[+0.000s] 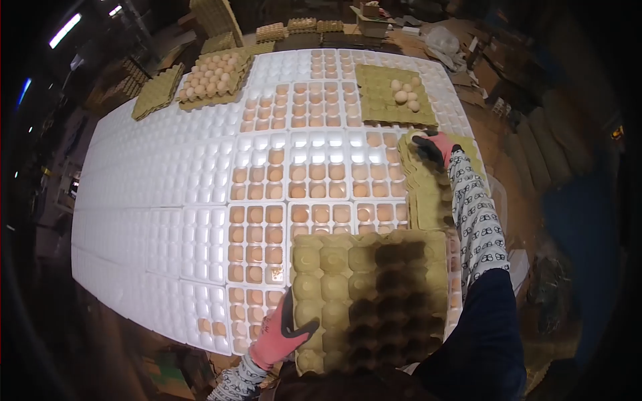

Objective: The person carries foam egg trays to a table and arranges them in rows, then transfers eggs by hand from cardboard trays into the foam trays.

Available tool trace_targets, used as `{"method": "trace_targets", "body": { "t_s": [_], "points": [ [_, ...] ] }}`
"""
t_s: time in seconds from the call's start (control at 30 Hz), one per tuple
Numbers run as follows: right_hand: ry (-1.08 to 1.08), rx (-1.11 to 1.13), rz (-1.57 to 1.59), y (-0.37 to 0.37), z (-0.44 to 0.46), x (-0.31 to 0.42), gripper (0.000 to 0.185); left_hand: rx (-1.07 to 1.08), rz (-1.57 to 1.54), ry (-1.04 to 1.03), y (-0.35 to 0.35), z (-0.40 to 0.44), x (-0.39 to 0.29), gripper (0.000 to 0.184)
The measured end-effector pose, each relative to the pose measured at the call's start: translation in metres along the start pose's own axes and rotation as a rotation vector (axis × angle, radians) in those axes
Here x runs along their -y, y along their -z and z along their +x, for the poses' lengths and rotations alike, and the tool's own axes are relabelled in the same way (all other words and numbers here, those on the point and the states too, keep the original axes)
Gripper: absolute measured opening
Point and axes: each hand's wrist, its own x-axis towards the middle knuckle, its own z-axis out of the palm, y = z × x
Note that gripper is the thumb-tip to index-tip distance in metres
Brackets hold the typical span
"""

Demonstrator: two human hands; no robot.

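Observation:
My left hand (279,337), in a pink glove with dark fingers, grips the left edge of an olive-green pulp egg tray (321,287). The thumb lies over the tray's face, and no eggs show in its cups. Stretched out at the right, my right hand (438,148) wears the same kind of glove. Its fingers are closed around a pale egg (419,136), partly hidden by the glove. Beneath that hand lies a stack of pulp trays (424,194). Just beyond, another pulp tray (378,100) carries several eggs (404,95).
White foam trays (147,234) cover the table, those in the middle filled with brown eggs (255,254). A full pulp tray of eggs (210,77) stands at the far left beside stacked pulp trays (157,92). More egg trays (301,27) sit behind the table.

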Motion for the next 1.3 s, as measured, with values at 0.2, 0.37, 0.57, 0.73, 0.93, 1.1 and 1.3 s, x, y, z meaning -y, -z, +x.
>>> {"method": "trace_targets", "body": {
  "t_s": [0.2, 0.37, 0.57, 0.73, 0.93, 1.1, 1.3],
  "points": [
    [0.315, 0.009, 0.1, -0.024, 0.024, 0.032, 0.021, -0.08, 0.071, 0.057, -0.004, -0.006, 0.002, 0.074],
    [0.129, 0.092, 0.037, -0.015, -0.14, 0.028, 0.039, -0.149, -0.122, -0.026, -0.007, -0.007, 0.01, 0.067],
    [-0.006, 0.389, 0.004, 0.001, -0.343, -0.043, 0.053, -0.185, -0.381, -0.124, -0.008, 0.012, -0.017, 0.059],
    [0.142, -0.309, -0.22, 0.037, -0.344, -0.056, 0.044, -0.019, -0.516, -0.321, -0.002, 0.053, -0.061, 0.053],
    [0.1, -0.593, 0.456, 0.035, -0.269, -0.03, 0.046, -0.074, 0.309, -0.353, 0.016, 0.084, -0.026, 0.05],
    [0.026, -0.542, -0.819, -0.001, -0.267, -0.033, 0.046, -0.154, 0.652, -0.34, -0.008, 0.087, -0.04, 0.067],
    [0.782, 0.22, -1.201, -0.083, -0.238, 0.001, 0.061, -0.161, 0.658, -0.248, -0.008, 0.141, -0.021, 0.061]
  ]
}}
